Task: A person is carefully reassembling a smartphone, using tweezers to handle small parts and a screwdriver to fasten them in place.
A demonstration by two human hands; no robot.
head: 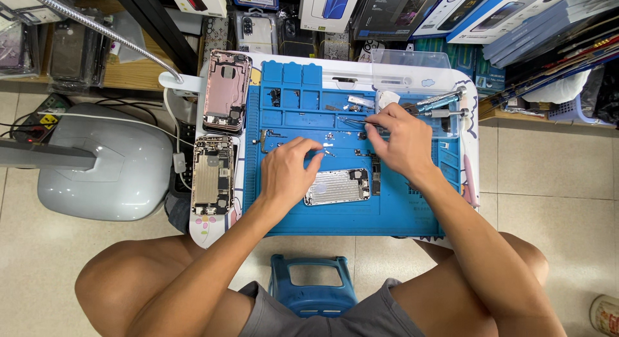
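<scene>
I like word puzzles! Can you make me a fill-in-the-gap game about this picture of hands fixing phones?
1. The work mat on the table is coloured ____.
2. The right hand holds thin metal ____ over the mat.
3. The silver phone shell lies just below the ____ hand.
4. The pink phone shell lies off the mat on its ____ side.

Missing words: blue; tweezers; left; left

Blue mat (412,211), silver phone shell (335,187), pink housing (225,90).

The person wears only grey shorts (322,317) that show, with both forearms, the left hand (288,172), the right hand (398,140) and both knees bare.
</scene>
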